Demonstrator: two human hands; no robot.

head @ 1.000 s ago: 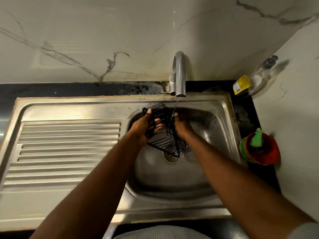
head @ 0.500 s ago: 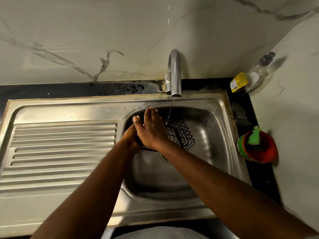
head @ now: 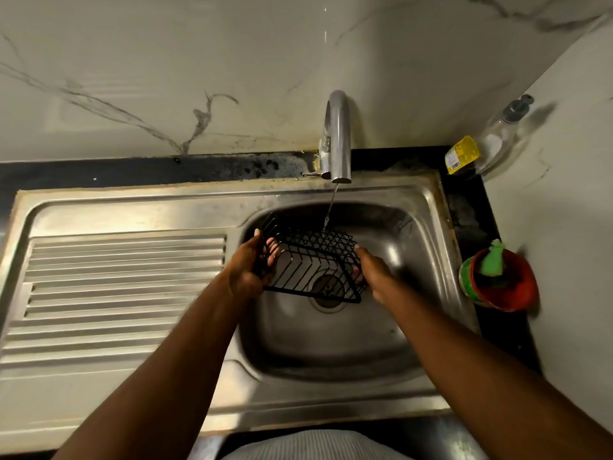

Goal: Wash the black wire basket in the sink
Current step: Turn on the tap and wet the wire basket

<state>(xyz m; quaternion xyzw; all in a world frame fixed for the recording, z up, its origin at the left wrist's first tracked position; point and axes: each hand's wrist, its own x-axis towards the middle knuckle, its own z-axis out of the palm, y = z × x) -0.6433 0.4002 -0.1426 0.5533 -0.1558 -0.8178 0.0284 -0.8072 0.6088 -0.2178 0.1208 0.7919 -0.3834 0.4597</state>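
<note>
I hold the black wire basket (head: 310,262) tilted over the sink bowl (head: 331,346), just above the drain. My left hand (head: 248,270) grips its left end with fingers through the wires. My right hand (head: 374,275) clasps its right end. A thin stream of water falls from the chrome tap (head: 338,137) onto the basket's far edge.
A ribbed steel draining board (head: 122,293) lies left of the bowl. At the right on the black counter stands a red tub (head: 501,283) with a green scrubber in it. A clear soap pump bottle (head: 487,144) leans in the back right corner. Marble walls close the back and right.
My right hand, which lay across the basket's left part over my left hand, has moved to the basket's right end. The basket has turned and now spans between both hands under the stream.
</note>
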